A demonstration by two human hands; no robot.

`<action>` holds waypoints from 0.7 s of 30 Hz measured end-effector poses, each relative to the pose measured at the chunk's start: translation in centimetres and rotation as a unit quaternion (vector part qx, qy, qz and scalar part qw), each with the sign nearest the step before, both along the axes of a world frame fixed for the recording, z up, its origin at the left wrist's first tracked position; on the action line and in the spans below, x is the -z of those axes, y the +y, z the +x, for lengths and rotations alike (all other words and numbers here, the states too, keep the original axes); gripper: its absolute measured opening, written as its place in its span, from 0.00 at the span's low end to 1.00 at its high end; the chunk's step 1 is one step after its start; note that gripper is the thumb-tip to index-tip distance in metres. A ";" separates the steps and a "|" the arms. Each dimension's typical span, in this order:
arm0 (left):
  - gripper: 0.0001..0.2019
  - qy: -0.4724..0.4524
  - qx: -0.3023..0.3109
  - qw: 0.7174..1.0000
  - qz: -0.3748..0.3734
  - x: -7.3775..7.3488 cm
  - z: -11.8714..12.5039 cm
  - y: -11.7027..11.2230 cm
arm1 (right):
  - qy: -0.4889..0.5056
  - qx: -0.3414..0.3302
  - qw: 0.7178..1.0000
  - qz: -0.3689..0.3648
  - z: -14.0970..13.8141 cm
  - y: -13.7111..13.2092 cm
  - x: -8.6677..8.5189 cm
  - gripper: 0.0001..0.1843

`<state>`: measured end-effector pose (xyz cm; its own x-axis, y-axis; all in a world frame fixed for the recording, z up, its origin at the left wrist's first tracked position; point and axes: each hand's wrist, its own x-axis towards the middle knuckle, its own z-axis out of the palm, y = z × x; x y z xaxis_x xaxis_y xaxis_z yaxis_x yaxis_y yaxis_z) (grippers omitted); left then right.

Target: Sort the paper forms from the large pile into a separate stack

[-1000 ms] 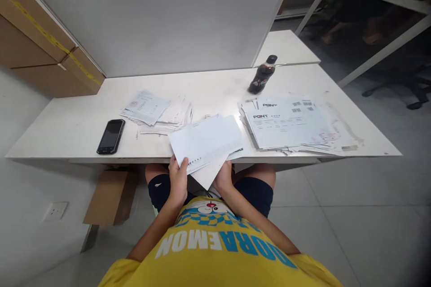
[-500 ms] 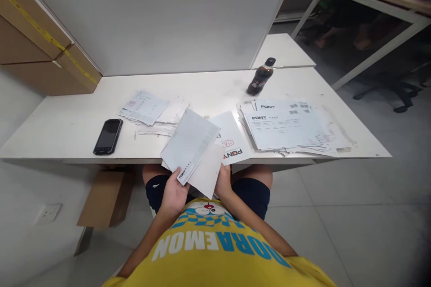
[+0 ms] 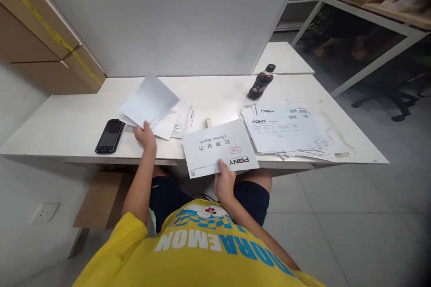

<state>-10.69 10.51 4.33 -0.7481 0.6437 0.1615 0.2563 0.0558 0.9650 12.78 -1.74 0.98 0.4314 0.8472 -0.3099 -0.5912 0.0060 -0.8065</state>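
My left hand grips the near edge of a folded paper sheet, held over the left pile of papers. My right hand pinches the lower edge of a white testing report, thumb on top. The report's print, a PONY logo and a red stamp, appears upside down from where I sit. It hangs partly over the table's front edge. Right of it lies a larger stack of PONY papers.
A black phone lies left on the white table. A dark cola bottle stands at the back, and a small pale object lies mid-table. Cardboard boxes stand at left; a grey panel rises behind.
My left hand has carried its paper from my lap up and left to the left pile. My right hand now holds the testing report out flat, parted from that paper.
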 end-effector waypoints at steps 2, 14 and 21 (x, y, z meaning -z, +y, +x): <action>0.21 0.049 -0.026 0.997 -0.060 0.3 0.1 -0.7 | 0.007 0.003 1.000 -0.011 -0.1 -0.2 0.6 0.38; 0.15 -0.550 0.031 0.834 -0.038 0.1 10.2 -15.2 | 0.070 -0.036 0.996 -0.029 0.3 -0.5 1.6 0.38; 0.13 -0.614 0.082 0.779 -0.095 1.6 11.4 -16.8 | 0.007 -0.042 0.999 0.002 0.9 -0.7 2.9 0.28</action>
<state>0.70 -6.25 2.74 -0.1686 0.6719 -0.7212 -0.8354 0.2909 0.4664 13.67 -2.40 -1.92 0.3546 0.8811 -0.3128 -0.6014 -0.0412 -0.7979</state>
